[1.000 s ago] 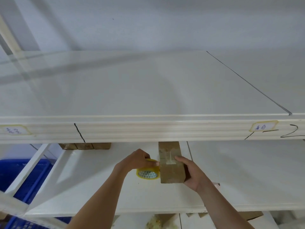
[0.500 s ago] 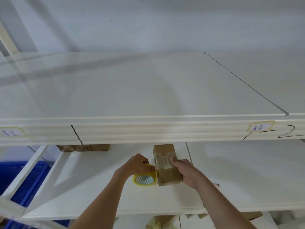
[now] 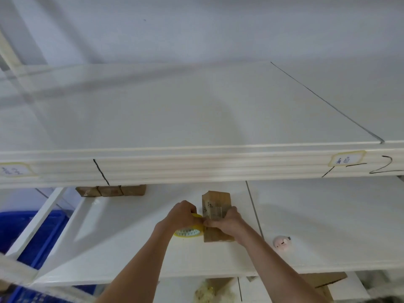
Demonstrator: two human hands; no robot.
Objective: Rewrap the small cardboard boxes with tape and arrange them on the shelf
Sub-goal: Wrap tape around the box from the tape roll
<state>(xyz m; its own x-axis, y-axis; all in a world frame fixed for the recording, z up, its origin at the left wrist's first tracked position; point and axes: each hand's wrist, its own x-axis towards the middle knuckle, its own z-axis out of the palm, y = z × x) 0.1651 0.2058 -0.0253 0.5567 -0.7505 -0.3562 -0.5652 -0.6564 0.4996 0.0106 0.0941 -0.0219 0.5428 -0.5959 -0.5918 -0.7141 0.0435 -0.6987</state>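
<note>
Taping is in progress. The right hand (image 3: 227, 221) grips the box (image 3: 216, 206), fingers curled over it; the left hand (image 3: 182, 213) grips the tape roll (image 3: 189, 231) just beside. Three boxes (image 3: 110, 190) stand beyond the fingers on the shelf (image 3: 131, 248); this box remains to be placed.

Both forearms reach forward and converge at the cardboard box (image 3: 216, 206). Left hand (image 3: 182, 215) curls over the tape roll (image 3: 189, 230) just left of the box; right hand (image 3: 227, 221) clasps the box's near side, fingers wrapped across it.
</note>
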